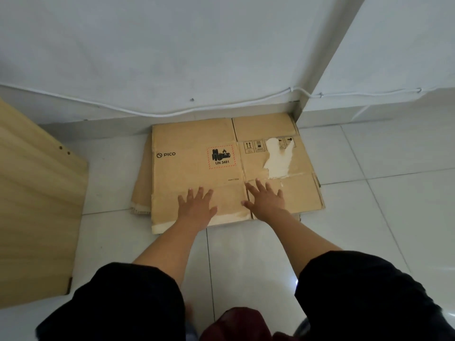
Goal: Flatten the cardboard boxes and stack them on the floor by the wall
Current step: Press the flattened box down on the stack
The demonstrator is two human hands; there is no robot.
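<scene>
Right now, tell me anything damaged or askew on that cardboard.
The top box has its surface torn away in a pale patch on the right panel, through the handling symbols. Its near edge is peeled pale too. The box beneath sticks out left, askew, with a ragged corner.

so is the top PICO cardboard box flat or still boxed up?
Flat: the brown PICO cardboard box lies spread on the white tiled floor, both hands pressing it.

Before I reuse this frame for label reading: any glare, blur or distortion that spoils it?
Head view: light is even and dim; glare only on a floor tile lower right. The box print reads sharply. Wide-angle bending curves the wall base and cable.
</scene>
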